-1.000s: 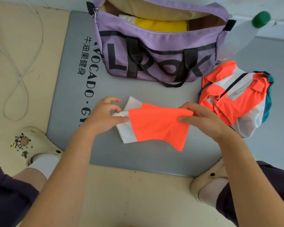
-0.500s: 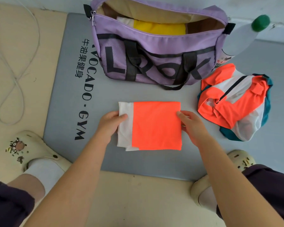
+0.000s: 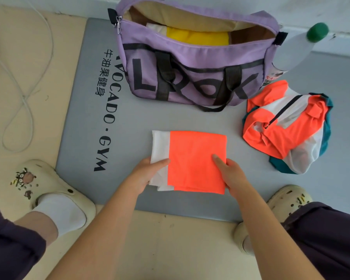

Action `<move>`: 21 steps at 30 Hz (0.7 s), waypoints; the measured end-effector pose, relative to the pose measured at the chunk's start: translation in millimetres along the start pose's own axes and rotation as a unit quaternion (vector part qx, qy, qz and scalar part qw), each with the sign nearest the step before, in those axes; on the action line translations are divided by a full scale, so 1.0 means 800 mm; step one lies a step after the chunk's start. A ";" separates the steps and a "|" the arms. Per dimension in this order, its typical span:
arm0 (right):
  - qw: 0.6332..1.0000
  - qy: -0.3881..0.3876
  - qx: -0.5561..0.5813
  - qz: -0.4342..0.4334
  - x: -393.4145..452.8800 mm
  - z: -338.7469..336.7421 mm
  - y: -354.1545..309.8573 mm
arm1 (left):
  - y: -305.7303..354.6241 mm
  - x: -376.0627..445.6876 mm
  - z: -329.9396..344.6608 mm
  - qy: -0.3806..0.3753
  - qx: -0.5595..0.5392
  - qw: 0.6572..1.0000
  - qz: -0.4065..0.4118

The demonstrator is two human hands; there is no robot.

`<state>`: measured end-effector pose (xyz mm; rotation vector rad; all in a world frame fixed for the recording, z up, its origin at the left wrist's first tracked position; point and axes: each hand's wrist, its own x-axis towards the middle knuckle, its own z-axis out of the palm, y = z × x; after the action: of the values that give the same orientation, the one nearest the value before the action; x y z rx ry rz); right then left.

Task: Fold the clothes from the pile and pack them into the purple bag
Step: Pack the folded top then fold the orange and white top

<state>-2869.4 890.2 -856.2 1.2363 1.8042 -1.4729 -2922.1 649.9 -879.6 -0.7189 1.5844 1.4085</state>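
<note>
Folded orange-and-white garment (image 3: 196, 160) lies flat on the grey gym mat (image 3: 113, 178), in front of the purple bag (image 3: 192, 63) and clear of it. Orange panel on top, white strip showing along its left edge.

Left hand (image 3: 146, 176) grips the garment's lower-left corner: thumb lies on top of the white strip, fingers seem tucked under the edge, though they are hidden so not certain. Right hand (image 3: 230, 174) grips the lower-right edge, thumb flat on the orange cloth, other fingers out of sight beneath.

Purple bag stands at the far side of the mat, zip open, black letters and black straps on its front. Inside it a yellow folded item (image 3: 198, 37) with a white piece beside it on the left.

Pile of clothes (image 3: 287, 128) sits to the right of the folded garment, apart from it, crumpled: orange, white and teal, with a dark zip line across it. It lies just beside the bag's right end.

Bottle with green cap (image 3: 317, 32) leans near the bag's right end by the wall. White cable (image 3: 26, 93) loops on the beige floor left of the mat. Cream clogs (image 3: 49, 184) at both lower sides, the left one on the floor, right one on the mat edge.
</note>
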 end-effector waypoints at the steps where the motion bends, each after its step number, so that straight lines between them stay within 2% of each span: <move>1: 1.000 -0.004 -0.003 0.001 -0.003 -0.002 -0.004 | 0.003 -0.002 0.000 0.004 -0.005 1.000 -0.006; 4: 0.999 -0.004 0.001 -0.035 -0.013 -0.022 -0.038 | 0.039 -0.014 -0.004 0.012 -0.009 0.999 0.030; 7: 0.990 -0.026 0.060 -0.128 -0.029 -0.049 -0.105 | 0.119 -0.037 -0.007 0.010 -0.022 0.991 0.131; 10: 0.959 -0.035 0.063 -0.273 -0.033 -0.076 -0.200 | 0.221 -0.057 -0.008 0.006 -0.021 0.963 0.268; 13: 0.928 -0.004 0.006 -0.372 -0.017 -0.093 -0.297 | 0.319 -0.059 -0.012 0.049 0.049 0.924 0.375; 17: 0.903 0.052 -0.066 -0.421 0.019 -0.095 -0.375 | 0.399 -0.031 -0.015 0.105 0.125 0.894 0.416; 21: 0.902 0.082 -0.112 -0.410 0.054 -0.084 -0.396 | 0.424 0.010 -0.015 0.150 0.162 0.890 0.399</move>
<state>-3154.8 967.0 -717.5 0.4849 2.7161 -1.5016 -3220.7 704.0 -728.1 -0.0512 2.4610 1.5570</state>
